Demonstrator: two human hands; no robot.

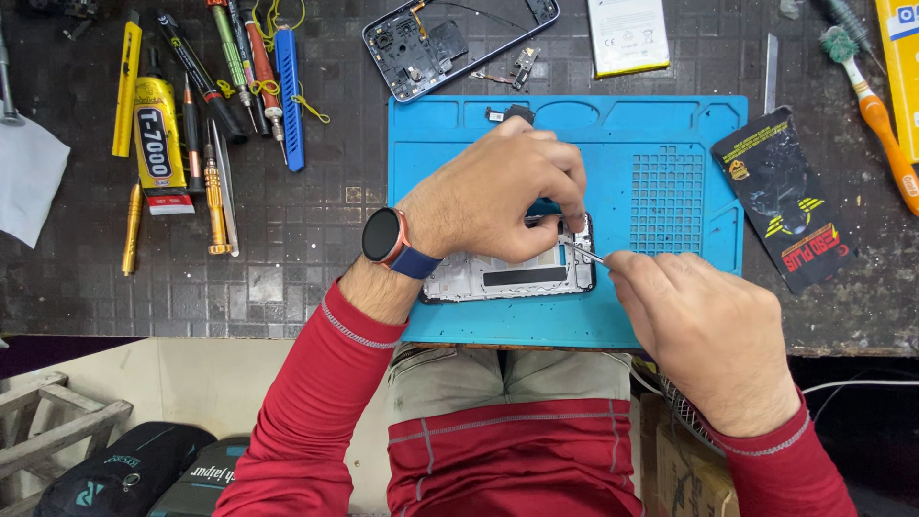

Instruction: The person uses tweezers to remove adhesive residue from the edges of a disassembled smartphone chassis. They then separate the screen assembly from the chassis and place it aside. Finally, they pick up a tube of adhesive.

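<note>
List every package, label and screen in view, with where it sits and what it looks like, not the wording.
Glue tube: far left among the tools, yellow with a black label.
Black pouch: right of the blue mat, flat, black with yellow and red print.
White label: top edge, flat rectangle.
Yellow box: top right corner, cut off.
Watch: left wrist, round dark screen.

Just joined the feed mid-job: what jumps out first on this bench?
The bright blue repair mat at centre, where the left hand steadies an opened phone while the right hand works thin metal tweezers into its upper corner. A row of screwdrivers and a yellow glue tube lies at the upper left. A separate phone frame sits above the mat.
</note>
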